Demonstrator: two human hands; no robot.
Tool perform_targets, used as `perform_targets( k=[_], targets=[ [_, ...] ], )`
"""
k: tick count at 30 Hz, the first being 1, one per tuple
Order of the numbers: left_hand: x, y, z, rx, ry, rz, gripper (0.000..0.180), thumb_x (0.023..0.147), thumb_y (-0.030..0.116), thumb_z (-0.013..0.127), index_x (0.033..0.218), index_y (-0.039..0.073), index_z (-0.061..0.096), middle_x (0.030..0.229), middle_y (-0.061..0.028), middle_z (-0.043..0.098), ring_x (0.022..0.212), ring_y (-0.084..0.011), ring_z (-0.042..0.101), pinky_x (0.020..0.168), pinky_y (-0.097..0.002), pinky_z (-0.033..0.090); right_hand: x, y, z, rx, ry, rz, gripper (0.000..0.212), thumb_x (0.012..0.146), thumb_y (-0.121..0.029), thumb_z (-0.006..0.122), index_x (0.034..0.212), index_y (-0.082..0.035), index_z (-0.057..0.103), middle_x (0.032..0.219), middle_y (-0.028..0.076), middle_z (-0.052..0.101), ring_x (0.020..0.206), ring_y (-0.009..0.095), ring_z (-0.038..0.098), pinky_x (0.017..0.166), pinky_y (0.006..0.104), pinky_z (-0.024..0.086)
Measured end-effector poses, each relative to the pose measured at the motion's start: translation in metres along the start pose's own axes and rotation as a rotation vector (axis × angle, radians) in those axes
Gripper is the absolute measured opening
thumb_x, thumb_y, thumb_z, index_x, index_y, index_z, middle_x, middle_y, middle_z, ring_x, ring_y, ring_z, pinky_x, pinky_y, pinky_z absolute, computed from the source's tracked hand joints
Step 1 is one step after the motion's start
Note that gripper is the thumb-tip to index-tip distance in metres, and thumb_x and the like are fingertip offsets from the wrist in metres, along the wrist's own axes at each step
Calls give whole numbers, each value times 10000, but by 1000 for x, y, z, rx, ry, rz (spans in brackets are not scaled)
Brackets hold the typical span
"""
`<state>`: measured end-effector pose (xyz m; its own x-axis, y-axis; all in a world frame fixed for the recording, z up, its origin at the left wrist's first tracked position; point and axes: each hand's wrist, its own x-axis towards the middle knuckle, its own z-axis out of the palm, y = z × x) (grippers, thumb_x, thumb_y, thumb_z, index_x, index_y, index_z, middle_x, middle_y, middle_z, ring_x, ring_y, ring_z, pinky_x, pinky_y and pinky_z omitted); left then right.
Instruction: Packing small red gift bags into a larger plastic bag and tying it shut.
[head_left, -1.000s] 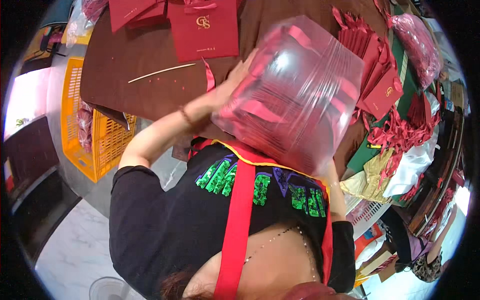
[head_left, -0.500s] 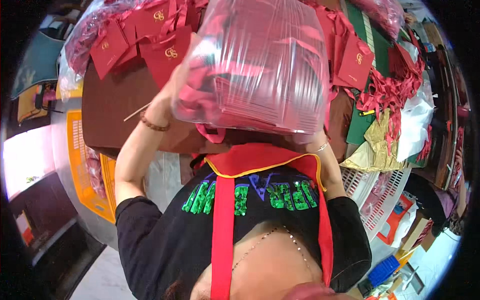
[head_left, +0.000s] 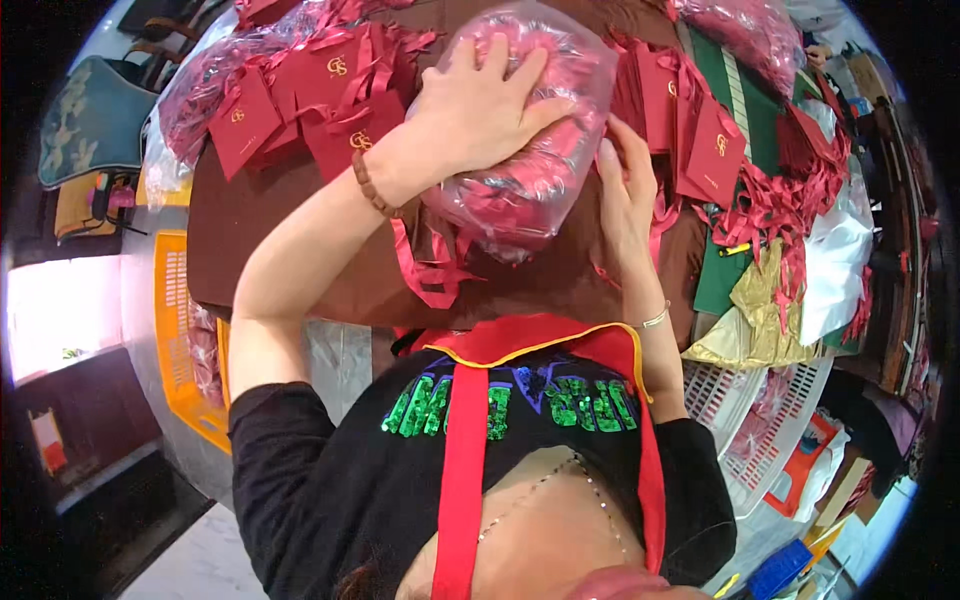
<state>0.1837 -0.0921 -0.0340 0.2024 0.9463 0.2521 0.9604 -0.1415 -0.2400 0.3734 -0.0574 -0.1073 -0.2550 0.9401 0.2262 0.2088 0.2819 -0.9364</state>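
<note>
In front of me on the brown-covered table stands a clear plastic bag (head_left: 515,205) packed with dark red ribboned paper bags; ribbons press against its top. My left hand (head_left: 490,105) lies spread on top of it, fingers fanned out. Along its right side my right hand (head_left: 628,190) is held with fingers stretched, close to or touching the plastic. A loose red ribbon (head_left: 432,285) lies on the cloth just in front of the bag. The underside of the bag is hidden.
Small red gift bags (head_left: 340,75) lie at the back left, with more red gift bags (head_left: 710,150) at right. A heap of red ribbons (head_left: 775,205) and gold cloth (head_left: 755,310) sit at the right edge. An orange crate (head_left: 175,340) and a white crate (head_left: 765,430) flank the table.
The plastic bag, earlier held up close between both hands, now sits lower on the table with its ribboned top showing. My left hand has moved from its side onto its top.
</note>
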Motion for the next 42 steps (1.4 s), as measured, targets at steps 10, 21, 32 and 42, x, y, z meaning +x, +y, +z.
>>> perform_targets(
  k=[10, 21, 32, 42],
  targets=[
    [-22, -6, -29, -261, 79, -11, 526, 850, 441, 430, 1268, 122, 416, 1318, -161, 380, 1233, -355, 315, 1004, -484, 225, 116, -51, 1, -341, -300, -776, 393, 889, -247, 407, 1220, -43, 466, 1309, 102, 405, 1227, 286, 336, 1021, 372, 250],
    [-21, 5, 2, -476, 121, -69, 625, 752, 495, 526, 1224, 92, 461, 1263, -182, 415, 1173, -353, 357, 980, -501, 210, 158, -14, 40, -772, -659, -1066, 371, 809, -161, 406, 1166, -72, 449, 1331, 61, 375, 1240, 280, 324, 932, 381, 364],
    [-48, -33, 7, -1663, 964, -405, 248, 859, 117, 509, 1077, 1, 537, 950, -109, 580, 852, -186, 572, 761, -289, 459, 154, -34, 36, -176, -626, -555, 409, 912, -202, 360, 1275, -17, 389, 1328, 112, 379, 1253, 215, 315, 1034, 328, 231],
    [-267, -77, 108, -166, 127, -754, 298, 816, 162, 542, 1103, 81, 543, 1106, -90, 552, 1032, -242, 511, 850, -365, 403, 49, -118, 37, -496, -847, -898, 600, 745, -432, 555, 1220, -72, 483, 1332, 137, 373, 1254, 301, 308, 1032, 410, 202]
  ],
)
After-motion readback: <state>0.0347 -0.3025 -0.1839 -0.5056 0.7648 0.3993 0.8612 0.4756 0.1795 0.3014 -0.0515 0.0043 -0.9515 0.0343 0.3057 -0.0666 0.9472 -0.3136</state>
